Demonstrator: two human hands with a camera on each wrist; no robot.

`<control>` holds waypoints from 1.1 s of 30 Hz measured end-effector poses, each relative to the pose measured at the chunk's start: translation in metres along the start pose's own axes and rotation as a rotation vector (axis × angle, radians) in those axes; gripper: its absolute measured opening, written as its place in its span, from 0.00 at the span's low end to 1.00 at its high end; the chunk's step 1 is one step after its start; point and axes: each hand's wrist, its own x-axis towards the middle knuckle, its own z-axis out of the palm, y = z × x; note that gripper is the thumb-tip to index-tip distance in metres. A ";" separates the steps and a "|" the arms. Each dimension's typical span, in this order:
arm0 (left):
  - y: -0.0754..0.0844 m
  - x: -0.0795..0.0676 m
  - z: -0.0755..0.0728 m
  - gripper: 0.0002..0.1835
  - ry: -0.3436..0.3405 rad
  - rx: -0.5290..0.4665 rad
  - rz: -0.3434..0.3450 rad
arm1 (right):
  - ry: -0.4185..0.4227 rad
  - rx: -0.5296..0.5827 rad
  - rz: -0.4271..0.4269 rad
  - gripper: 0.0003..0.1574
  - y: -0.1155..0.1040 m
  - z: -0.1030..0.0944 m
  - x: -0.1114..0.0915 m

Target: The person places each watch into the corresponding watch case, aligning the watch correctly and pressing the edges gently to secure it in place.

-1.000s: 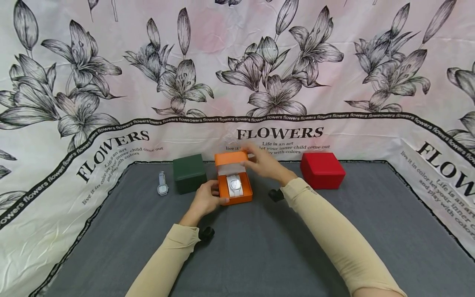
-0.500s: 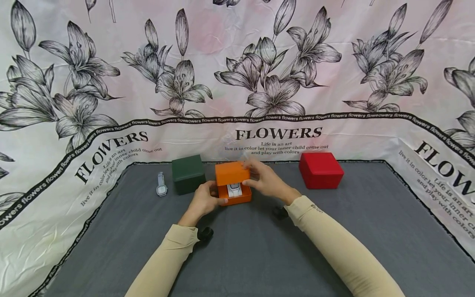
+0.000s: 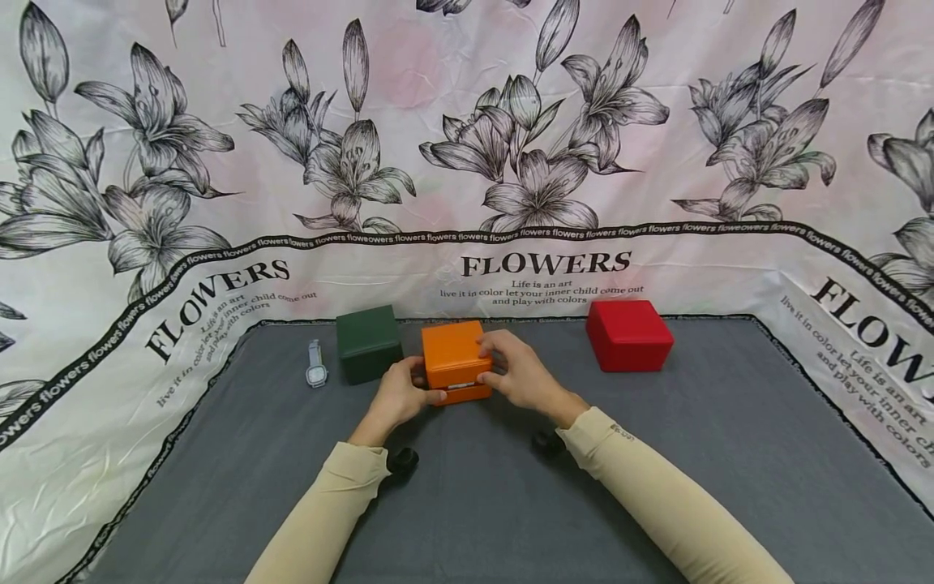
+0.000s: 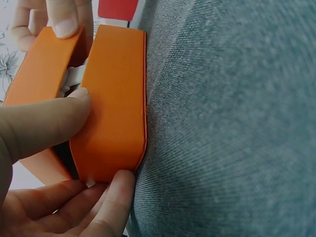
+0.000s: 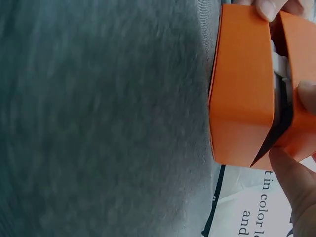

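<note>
Orange box [image 3: 456,361] sits on surface [image 3: 467,495] beside green box [image 3: 368,345], lid [image 4: 42,71] just ajar. Left hand [image 3: 398,392] grips base [image 4: 116,103], likely to steady it; right hand [image 3: 521,371] pinches lid at right edge, probably to control its angle.

Orange box [image 3: 456,361], lid [image 4: 42,74] slightly ajar, upright on gray cloth [image 3: 474,487]

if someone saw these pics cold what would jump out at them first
Probably the bright orange box near the back middle of the gray cloth, its lid partly open, with the left hand gripping its base and the right hand holding the lid. Next, the red box off to the right. Behind everything, big black-and-white flowers cover the backdrop.
</note>
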 end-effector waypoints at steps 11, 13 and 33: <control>0.000 0.001 -0.002 0.39 -0.030 -0.005 0.004 | 0.035 0.010 0.111 0.15 -0.008 0.002 -0.002; 0.001 0.002 -0.003 0.38 -0.037 -0.018 0.002 | 0.040 0.023 0.144 0.15 -0.009 0.002 -0.003; 0.010 0.001 -0.007 0.39 -0.004 -0.134 0.043 | 0.059 0.105 0.353 0.31 -0.005 0.005 -0.011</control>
